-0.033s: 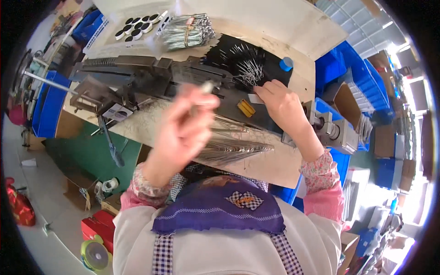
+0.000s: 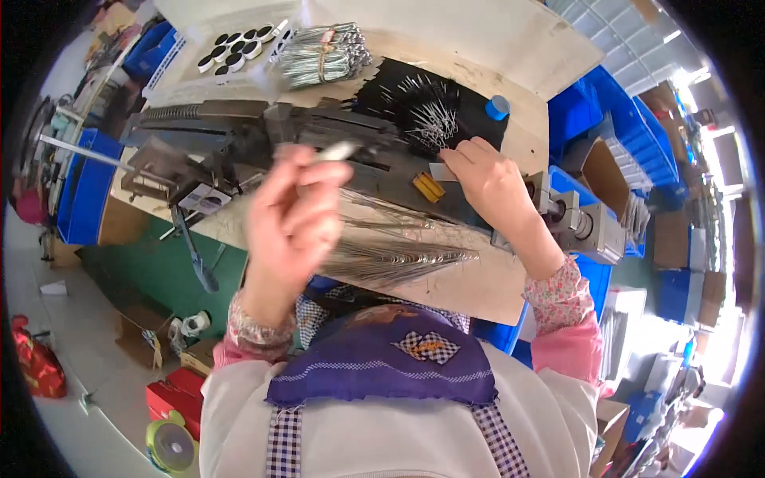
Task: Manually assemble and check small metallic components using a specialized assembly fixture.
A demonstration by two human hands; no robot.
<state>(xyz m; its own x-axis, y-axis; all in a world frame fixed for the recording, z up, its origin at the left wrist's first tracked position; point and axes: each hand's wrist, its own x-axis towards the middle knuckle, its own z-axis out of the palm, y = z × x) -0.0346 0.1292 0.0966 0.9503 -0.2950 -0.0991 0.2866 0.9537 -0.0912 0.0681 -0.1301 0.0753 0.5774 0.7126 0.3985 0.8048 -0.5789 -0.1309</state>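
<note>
My left hand (image 2: 293, 219) is raised over the near side of the dark metal bench device (image 2: 239, 119), slightly blurred, its fingers curled. A pale tip or cover (image 2: 339, 151) shows at its fingers; whether it is a thing held or a wrapped fingertip I cannot tell. My right hand (image 2: 494, 179) rests at the device's right end, fingers bent down and closed beside a small white card (image 2: 445, 171). What its fingertips grip is hidden. Just beyond it, thin bent metal wire pieces (image 2: 434, 123) lie heaped on a black cloth (image 2: 470, 111). A yellow block (image 2: 429, 187) sits between my hands.
Long thin wires (image 2: 398, 259) lie along the bench's near edge. At the back are a tied wire bundle (image 2: 323, 60) and a tray of black-topped white rounds (image 2: 231, 52). A blue cap (image 2: 497, 107) stands right of the cloth. A metal cylinder fixture (image 2: 586, 227) flanks my right forearm.
My left hand has moved left, away from the middle of the device. My right hand stays in place by the white card.
</note>
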